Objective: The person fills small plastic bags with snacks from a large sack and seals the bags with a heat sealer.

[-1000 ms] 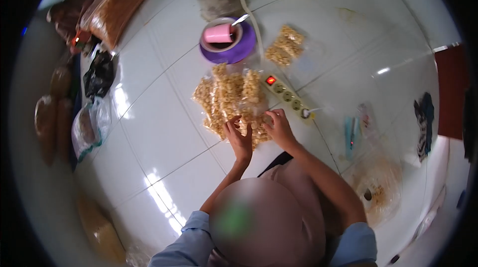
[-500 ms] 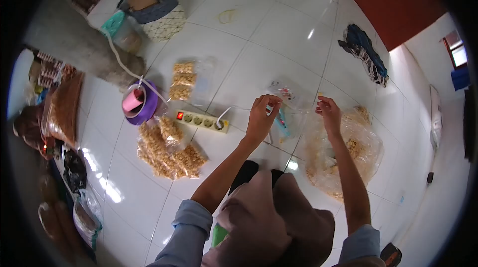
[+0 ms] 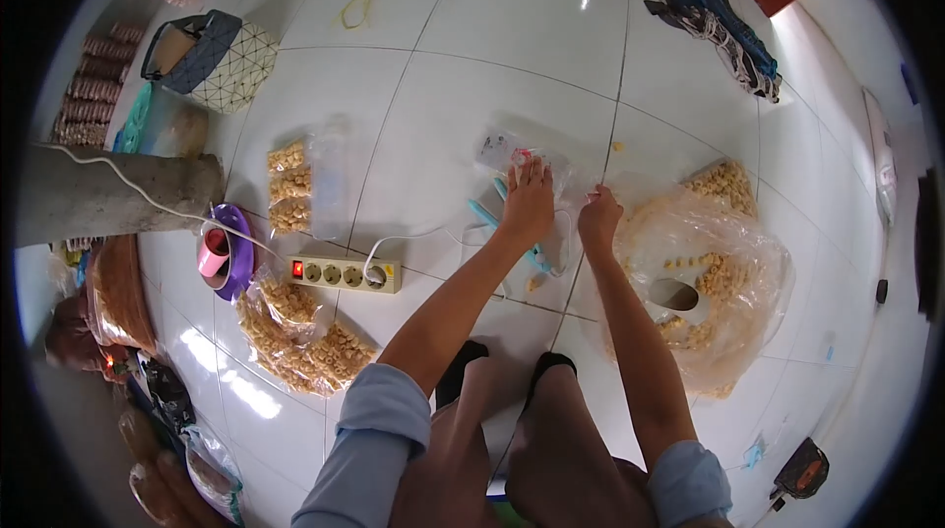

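My left hand (image 3: 530, 201) lies with fingers stretched over the clear plastic packets with red print (image 3: 507, 149) on the tiled floor. My right hand (image 3: 599, 216) is closed in a pinch to its right; what it holds, if anything, is too small to name. Under and beside my left hand is a light-blue tool (image 3: 485, 214) with a white cord. Right of my right hand sits a large clear bag of snacks (image 3: 724, 277), with a white cylinder (image 3: 677, 298) lying in it.
A power strip (image 3: 345, 273) lies left of my arms, with filled snack bags (image 3: 295, 336) below and flat snack packets (image 3: 290, 188) above. A purple basin (image 3: 239, 272) holds a pink cup (image 3: 212, 250). A pillar (image 3: 118, 193) and a handbag (image 3: 212, 61) are farther left.
Both hands have left the filled snack bags and moved right. My left hand has since lowered onto the printed packets, its fingers spreading. The camera view has turned too.
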Motion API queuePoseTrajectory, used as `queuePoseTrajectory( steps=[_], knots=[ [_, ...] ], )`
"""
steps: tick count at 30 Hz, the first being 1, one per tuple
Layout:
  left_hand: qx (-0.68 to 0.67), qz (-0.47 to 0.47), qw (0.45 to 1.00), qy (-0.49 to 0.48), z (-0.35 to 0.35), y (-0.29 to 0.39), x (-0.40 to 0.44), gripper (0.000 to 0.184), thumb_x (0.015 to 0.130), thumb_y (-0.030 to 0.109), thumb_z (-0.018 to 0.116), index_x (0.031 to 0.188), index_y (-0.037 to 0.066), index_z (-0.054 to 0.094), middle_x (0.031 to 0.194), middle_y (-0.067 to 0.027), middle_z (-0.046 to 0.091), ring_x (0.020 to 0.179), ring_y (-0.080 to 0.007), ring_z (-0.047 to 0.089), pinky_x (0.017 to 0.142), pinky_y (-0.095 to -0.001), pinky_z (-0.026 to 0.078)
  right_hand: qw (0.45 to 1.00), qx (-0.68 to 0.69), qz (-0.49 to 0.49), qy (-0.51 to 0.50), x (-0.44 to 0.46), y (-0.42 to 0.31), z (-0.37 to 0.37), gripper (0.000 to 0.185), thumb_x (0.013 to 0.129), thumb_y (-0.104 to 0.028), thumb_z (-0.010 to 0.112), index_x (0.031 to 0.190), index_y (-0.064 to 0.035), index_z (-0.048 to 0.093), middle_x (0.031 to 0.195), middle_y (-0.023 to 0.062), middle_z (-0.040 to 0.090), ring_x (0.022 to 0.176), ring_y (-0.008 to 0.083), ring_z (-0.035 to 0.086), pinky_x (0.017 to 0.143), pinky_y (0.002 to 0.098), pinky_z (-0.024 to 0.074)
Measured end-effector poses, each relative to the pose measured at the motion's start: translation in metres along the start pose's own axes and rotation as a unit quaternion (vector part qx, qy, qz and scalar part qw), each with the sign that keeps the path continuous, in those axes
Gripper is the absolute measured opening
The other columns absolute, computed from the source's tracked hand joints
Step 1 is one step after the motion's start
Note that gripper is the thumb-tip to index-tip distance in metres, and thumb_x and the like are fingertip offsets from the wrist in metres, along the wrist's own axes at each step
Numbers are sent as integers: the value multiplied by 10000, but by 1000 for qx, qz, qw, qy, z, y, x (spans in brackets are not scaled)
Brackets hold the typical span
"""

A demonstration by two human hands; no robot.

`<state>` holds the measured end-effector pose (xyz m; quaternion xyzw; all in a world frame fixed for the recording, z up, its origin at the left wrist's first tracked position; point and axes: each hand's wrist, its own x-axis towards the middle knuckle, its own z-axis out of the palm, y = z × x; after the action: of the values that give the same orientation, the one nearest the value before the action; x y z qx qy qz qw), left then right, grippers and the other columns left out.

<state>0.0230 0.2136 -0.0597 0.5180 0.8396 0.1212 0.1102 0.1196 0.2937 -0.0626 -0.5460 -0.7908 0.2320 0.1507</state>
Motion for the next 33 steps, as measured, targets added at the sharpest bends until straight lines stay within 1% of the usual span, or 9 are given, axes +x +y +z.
queuePoseTrajectory(
  steps=[2, 5, 9, 12, 14, 17, 25, 27, 33],
  knots=[
    [25, 19, 999, -26, -1, -7, 10, 447, 873, 136, 424, 1285, -21, 350, 1366, -216, 301, 1297, -328, 265, 1047, -532, 181, 977, 209, 14, -49, 9, -3, -9, 222, 730, 66, 485, 902, 37, 622, 841, 168, 637, 745, 256, 604, 678, 338, 475],
    [21, 43, 997, -65, -13, -20, 23, 456, 869, 111, 408, 1301, -17, 332, 1387, -204, 277, 1316, -319, 236, 1050, -534, 176, 965, 259, -1, -31, 25, 9, 5, 139, 737, 42, 517, 753, 13, 652, 688, 119, 648, 565, 202, 610, 555, 308, 470],
    [-18, 42, 995, -93, -21, -20, 29, 471, 828, 35, 411, 1293, -11, 352, 1390, -191, 282, 1321, -315, 227, 1056, -527, 175, 960, 262, 81, -63, 27, -8, 0, 100, 751, -11, 564, 775, -5, 660, 711, 120, 644, 604, 189, 616, 574, 301, 464],
    [-27, 62, 997, -43, -15, -23, 31, 495, 788, -15, 423, 1281, -3, 376, 1384, -194, 294, 1310, -324, 248, 1059, -523, 175, 966, 234, 73, -78, 34, -9, 14, 133, 741, -137, 647, 757, -5, 654, 714, 135, 635, 627, 235, 612, 594, 330, 466],
    [-34, 71, 997, -23, -11, -29, 40, 471, 778, 4, 443, 1248, -8, 414, 1344, -201, 345, 1286, -329, 288, 1053, -506, 196, 994, 100, -31, -19, 39, -10, 18, 280, 698, -282, 704, 737, -11, 644, 718, 144, 626, 664, 297, 603, 624, 375, 468],
    [-50, 78, 995, -22, -18, -21, 44, 449, 763, 20, 463, 1212, -11, 456, 1301, -201, 402, 1263, -333, 325, 1048, -484, 219, 998, 62, -1, 10, 41, -24, 22, 333, 687, -337, 701, 732, -14, 633, 736, 152, 625, 714, 347, 594, 659, 417, 464],
    [-100, 28, 994, 34, 0, -13, 32, 484, 763, 28, 467, 1244, 10, 423, 1344, -156, 373, 1291, -330, 283, 1050, -527, 183, 997, 64, 42, -29, 44, -35, 26, 207, 747, -213, 607, 782, -9, 613, 775, 180, 626, 749, 358, 600, 671, 427, 462],
    [-69, 3, 997, -31, -3, -10, 27, 547, 810, 34, 460, 1334, 43, 303, 1413, -144, 266, 1330, -319, 193, 1052, -550, 154, 997, 77, 21, -23, 38, -31, 25, 178, 756, -178, 589, 772, -2, 604, 775, 185, 625, 736, 361, 601, 668, 425, 462],
    [-22, -7, 999, -30, -3, -8, 20, 540, 844, 103, 458, 1353, 63, 282, 1437, -128, 215, 1340, -305, 176, 1051, -570, 123, 985, 165, 37, -33, 28, -14, 15, 134, 815, -113, 531, 837, 16, 561, 747, 211, 611, 719, 380, 590, 650, 434, 455]
  ],
)
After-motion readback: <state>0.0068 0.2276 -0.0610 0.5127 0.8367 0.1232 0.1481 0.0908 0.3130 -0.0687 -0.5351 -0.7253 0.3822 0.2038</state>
